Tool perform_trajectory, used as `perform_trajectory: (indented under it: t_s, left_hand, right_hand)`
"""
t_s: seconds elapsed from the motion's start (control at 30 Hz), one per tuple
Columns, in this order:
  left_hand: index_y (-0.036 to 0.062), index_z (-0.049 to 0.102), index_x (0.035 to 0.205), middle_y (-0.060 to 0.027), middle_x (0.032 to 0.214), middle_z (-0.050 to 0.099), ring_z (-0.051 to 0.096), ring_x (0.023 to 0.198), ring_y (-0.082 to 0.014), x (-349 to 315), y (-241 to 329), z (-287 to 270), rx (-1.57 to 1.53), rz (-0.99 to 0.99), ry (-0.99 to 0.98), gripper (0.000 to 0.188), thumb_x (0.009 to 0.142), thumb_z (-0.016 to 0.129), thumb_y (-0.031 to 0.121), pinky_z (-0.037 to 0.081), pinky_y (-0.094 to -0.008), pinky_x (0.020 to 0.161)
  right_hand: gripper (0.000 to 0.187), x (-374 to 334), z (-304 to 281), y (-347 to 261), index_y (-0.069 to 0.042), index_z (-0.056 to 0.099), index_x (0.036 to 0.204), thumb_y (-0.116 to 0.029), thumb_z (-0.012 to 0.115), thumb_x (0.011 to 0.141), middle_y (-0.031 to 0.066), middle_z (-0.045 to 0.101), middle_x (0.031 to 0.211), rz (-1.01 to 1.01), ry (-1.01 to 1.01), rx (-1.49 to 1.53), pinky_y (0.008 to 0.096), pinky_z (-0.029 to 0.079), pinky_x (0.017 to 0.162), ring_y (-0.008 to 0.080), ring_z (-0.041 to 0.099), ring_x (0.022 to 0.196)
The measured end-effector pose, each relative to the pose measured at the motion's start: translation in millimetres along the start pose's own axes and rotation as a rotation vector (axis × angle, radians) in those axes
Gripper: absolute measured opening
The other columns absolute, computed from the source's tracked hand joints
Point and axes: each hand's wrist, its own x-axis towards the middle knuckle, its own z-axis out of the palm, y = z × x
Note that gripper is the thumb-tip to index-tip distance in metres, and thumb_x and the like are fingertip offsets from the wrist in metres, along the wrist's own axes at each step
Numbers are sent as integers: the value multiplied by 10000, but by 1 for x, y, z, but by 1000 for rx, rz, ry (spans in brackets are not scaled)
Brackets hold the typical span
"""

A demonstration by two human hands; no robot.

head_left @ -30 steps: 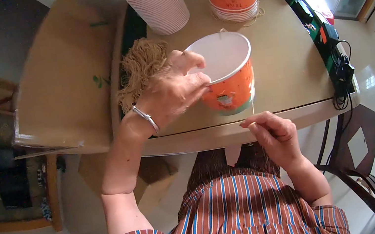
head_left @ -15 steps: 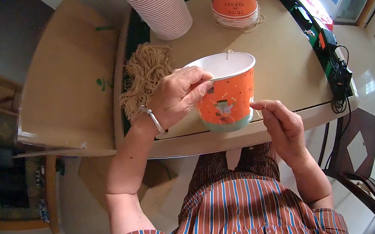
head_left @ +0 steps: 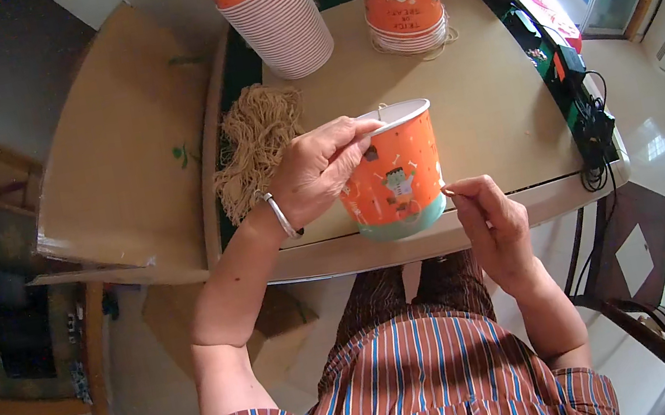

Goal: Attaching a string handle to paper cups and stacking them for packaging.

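Note:
An orange paper bucket (head_left: 412,153) with a green base and cartoon figures is held over the table's near edge, its white rim slightly tilted. My left hand (head_left: 321,169) pinches that rim on the left side, thumb outside. A bit of beige string (head_left: 383,110) shows at the far part of the rim. At the bucket's lower right side, my right hand (head_left: 495,219) has thumb and forefinger pressed together; what lies between them is too small to make out. A heap of beige strings (head_left: 255,145) lies left of the bucket, beyond my left wrist.
A tall leaning stack of buckets (head_left: 279,30) stands at the back left of the table (head_left: 502,106). Upside-down buckets (head_left: 404,8) with strings stand at the back right. An open cardboard box (head_left: 117,147) is at left. Black cables (head_left: 595,130) run along the right edge.
The bucket has turned and tilted in my left hand, so less of its inside shows and the printed figure faces more toward me. My right hand has shifted slightly left beside it.

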Motion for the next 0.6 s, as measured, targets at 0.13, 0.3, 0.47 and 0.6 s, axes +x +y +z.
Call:
perform_trajectory:
  t_s: [0.13,0.3,0.47,0.6]
  left_hand:
    - [21,633,1231,-119,1039,687,659,854,-175,4,2,2,43,-27,-3,279,972,536,62,529,-297,778]
    - [39,613,1283,-132,1014,697,648,847,-162,7,10,5,5,-121,-5,324,972,524,56,525,-300,781]
    - [50,545,1364,-159,1103,697,650,973,-151,9,11,6,-48,-127,-41,389,979,491,34,515,-304,890]
    - [44,508,1403,-42,1149,623,562,985,-101,11,9,3,-123,-141,-95,417,988,484,13,470,-266,918]
  right_hand:
    - [82,-1,0,6,2,626,1002,16,614,922,147,614,806,-19,7,31,315,492,599,232,632,667]
    - [88,3,1,4,7,628,1000,22,619,913,131,577,784,-57,-16,45,311,476,584,229,581,629]
    - [101,2,3,8,0,640,1010,19,624,912,121,567,800,-39,-63,74,307,466,579,216,569,636]
    - [105,2,10,18,-2,655,1012,15,632,911,107,567,821,-57,-66,91,293,467,582,187,569,648]
